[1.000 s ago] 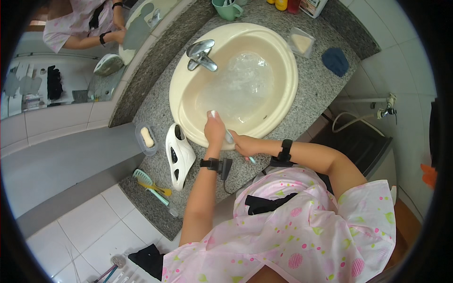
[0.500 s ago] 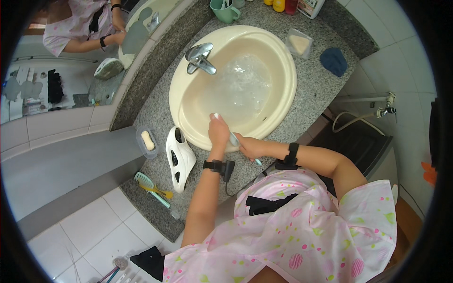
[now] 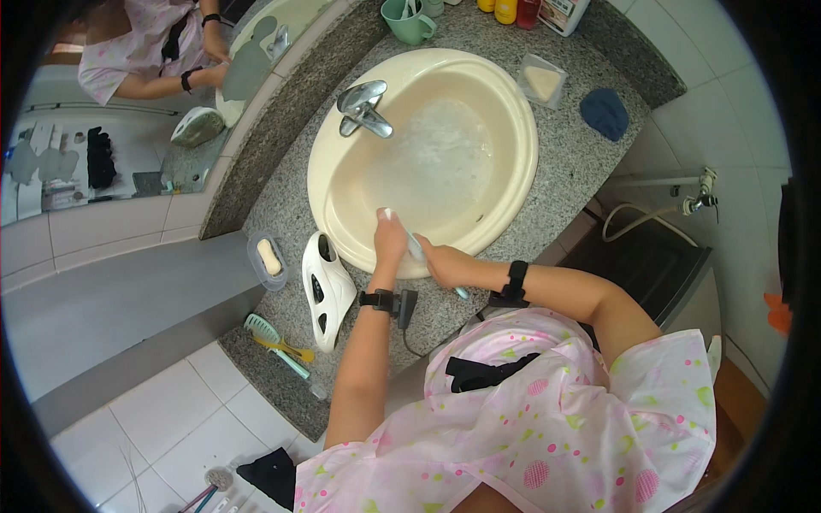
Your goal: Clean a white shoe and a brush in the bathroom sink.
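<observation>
The right hand (image 3: 446,266) wraps its fingers around a light-blue handle (image 3: 462,293). Whether the left hand (image 3: 391,240) grasps anything is unclear; a white shoe (image 3: 333,297) lies left of its fingers.

I can make out no words here; the label (image 3: 559,8) on the white bottle (image 3: 564,17) near the surface's (image 3: 569,150) back edge is too small to read.

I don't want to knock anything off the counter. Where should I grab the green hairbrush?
I'd hold the green hairbrush by its slim, straight handle, coming from the person's side, because the handle points that way. Its wide head points away. A yellow item seems to lie across its neck, so lift gently.
</observation>
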`<action>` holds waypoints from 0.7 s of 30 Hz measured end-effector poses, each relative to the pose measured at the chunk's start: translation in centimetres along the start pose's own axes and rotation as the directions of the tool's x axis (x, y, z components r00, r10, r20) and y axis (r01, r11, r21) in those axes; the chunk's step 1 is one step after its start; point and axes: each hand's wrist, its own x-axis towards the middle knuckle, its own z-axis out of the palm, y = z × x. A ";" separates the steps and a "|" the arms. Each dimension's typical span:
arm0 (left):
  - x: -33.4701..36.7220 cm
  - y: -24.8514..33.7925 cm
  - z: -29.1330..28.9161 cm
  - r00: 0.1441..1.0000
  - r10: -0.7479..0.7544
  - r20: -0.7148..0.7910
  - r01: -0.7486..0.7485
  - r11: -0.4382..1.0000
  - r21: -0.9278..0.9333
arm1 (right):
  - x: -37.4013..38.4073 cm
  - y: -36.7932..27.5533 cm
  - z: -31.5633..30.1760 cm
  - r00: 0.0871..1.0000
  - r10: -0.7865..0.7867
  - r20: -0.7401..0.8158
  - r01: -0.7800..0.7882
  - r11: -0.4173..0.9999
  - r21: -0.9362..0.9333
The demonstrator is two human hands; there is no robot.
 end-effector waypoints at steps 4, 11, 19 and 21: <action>-0.2 1.0 0.5 0.990 -0.093 0.104 0.109 0.981 -0.161 | 2.0 -0.2 -1.4 0.996 0.051 -0.068 -0.051 0.999 0.013; 0.4 -2.1 1.9 0.998 -0.028 -0.056 0.022 0.994 -0.110 | 0.3 -1.1 -2.0 0.995 0.066 0.073 -0.058 0.992 -0.109; 0.7 -1.8 2.6 0.990 -0.137 0.020 0.138 0.988 -0.064 | -3.7 -2.8 -3.6 0.982 0.099 0.162 -0.070 0.983 -0.172; 0.9 -2.0 2.7 0.995 -0.097 0.005 0.097 0.992 -0.082 | -2.9 -3.2 -3.9 0.978 0.129 0.164 -0.100 0.979 -0.177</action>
